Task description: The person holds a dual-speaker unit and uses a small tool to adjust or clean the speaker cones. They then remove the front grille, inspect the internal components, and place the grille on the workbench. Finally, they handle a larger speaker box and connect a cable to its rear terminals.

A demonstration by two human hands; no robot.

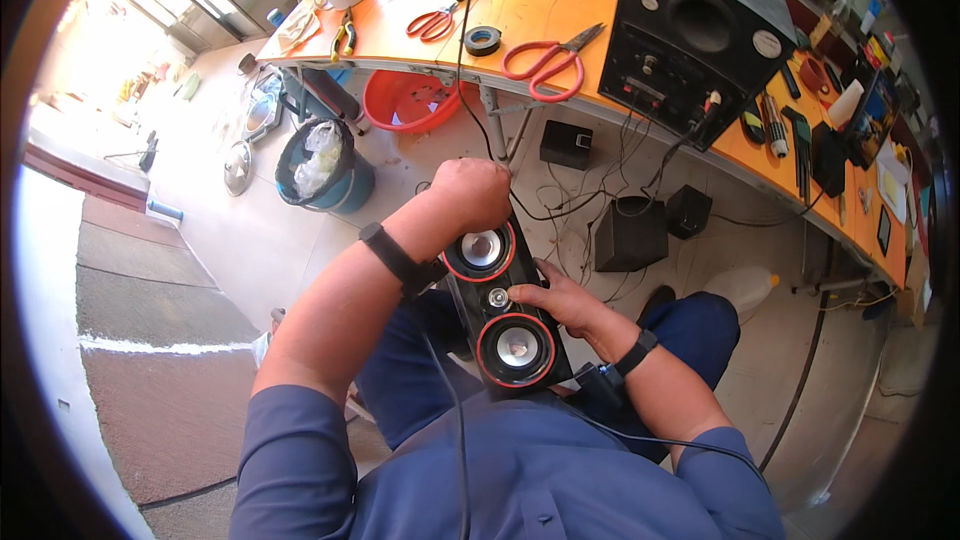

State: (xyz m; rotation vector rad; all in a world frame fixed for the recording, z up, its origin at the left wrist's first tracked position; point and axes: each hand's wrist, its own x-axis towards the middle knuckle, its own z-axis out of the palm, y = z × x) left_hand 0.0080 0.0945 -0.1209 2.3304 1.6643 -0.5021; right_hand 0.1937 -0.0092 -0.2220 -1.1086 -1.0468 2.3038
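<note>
Counter [600,25], orange, far: a big black speaker box [700,30], red scissors [548,62], a tape roll [482,39].

Speaker [500,310], near, over our lap: a long black cabinet with two red-ringed cones. We judge it stiff, fairly light and smooth-sided; the cones look fragile, so we would take it by the cabinet edges.

Left hand [472,195]: fist clamped over the far end.

Right hand [560,300]: fingers together against the right edge, steadying it.
</note>
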